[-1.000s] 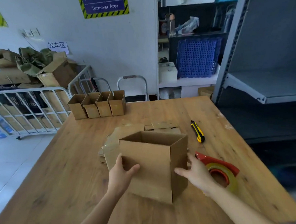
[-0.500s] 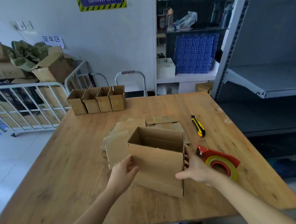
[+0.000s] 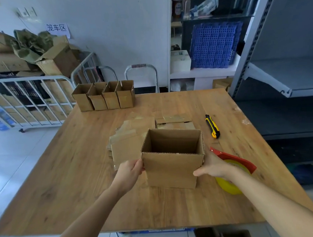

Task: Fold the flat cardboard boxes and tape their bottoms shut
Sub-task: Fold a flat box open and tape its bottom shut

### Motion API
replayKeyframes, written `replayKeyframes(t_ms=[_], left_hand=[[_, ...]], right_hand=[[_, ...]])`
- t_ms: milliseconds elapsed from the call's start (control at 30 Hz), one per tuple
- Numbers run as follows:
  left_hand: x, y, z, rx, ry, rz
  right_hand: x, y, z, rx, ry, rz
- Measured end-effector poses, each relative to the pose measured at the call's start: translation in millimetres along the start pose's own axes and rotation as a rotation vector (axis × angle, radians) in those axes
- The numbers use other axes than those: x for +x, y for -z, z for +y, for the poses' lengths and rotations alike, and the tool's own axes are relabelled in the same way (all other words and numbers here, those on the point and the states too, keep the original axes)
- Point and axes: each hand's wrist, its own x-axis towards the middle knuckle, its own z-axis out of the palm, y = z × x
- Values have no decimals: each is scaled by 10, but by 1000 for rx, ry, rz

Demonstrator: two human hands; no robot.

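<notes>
Closed on the box [image 3: 171,170] from both sides. Held at the left wall by the left hand [image 3: 129,171], thumb at the near corner. Held at the right wall by the right hand [image 3: 213,167], thumb laid across the near face. Set upright on the counter [image 3: 82,167] at frame centre, mouth open upward, walls squared. Cannot tell whether taped underneath: bottom hidden.

Judged step: squaring and steadying an erected box. Next move:
- If unsealed, turn over, fold the bottom flaps and tape.
- If sealed, place with the four finished boxes [image 3: 103,95] at the upper left of the counter.

Keep one hand on the box when reaching for the tape dispenser [image 3: 236,161], just beside and partly behind the right hand.

Forearms extended from the lower frame edge, converging on the box.

Behind the box: stacked flat boxes [image 3: 126,147]. Further right: utility knife [image 3: 212,126].
</notes>
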Motion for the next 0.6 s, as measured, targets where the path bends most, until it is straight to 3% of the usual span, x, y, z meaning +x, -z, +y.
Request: replayKeyframes(t_ms=[233, 300, 467, 600], left_hand=[[-120, 63, 185, 7, -300, 221], [-125, 56, 206, 73, -372, 199], [-52, 96, 281, 103, -360, 133], [17, 189, 262, 156, -357, 77]], right_hand=[[97, 64, 93, -6, -2, 24], [109, 82, 143, -29, -34, 12], [304, 125, 480, -116, -90, -54], [205, 123, 191, -159, -70, -91]])
